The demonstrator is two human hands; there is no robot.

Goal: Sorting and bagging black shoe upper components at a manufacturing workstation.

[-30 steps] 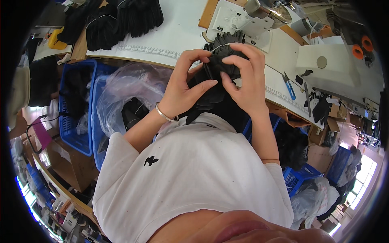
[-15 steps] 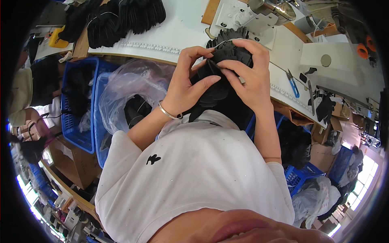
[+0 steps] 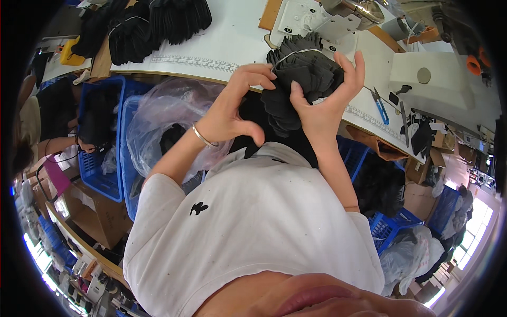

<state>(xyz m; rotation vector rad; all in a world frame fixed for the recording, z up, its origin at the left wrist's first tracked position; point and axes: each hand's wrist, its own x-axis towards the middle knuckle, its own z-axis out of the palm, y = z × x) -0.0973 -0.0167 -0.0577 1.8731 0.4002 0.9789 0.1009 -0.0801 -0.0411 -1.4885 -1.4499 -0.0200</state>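
Bundle: the fanned black pieces lie at the table's near edge, the lower ones drooping over it toward the lap; the spot probably suits two-handed reach from either side.
Tie: a pale cord crosses the upper part, likely there to hold the pieces together while their lower ends fan freely.
Left hand: thumb and curved fingers stand well apart with nothing between them; the fingertips are by the bundle's left edge, contact unclear.
Right hand: thumb and fingers are spread wide, the thumb over the bundle's front, the fingers raised past its right side; I cannot tell whether the thumb presses.
Bundle and grip: it sits between the two hands, its right part within the right hand's spread, all of it beyond the left hand's gap.
Table: tied stacks lie at the far left, perhaps for elbow room; snips lie right of the right hand, seemingly for easy reach.
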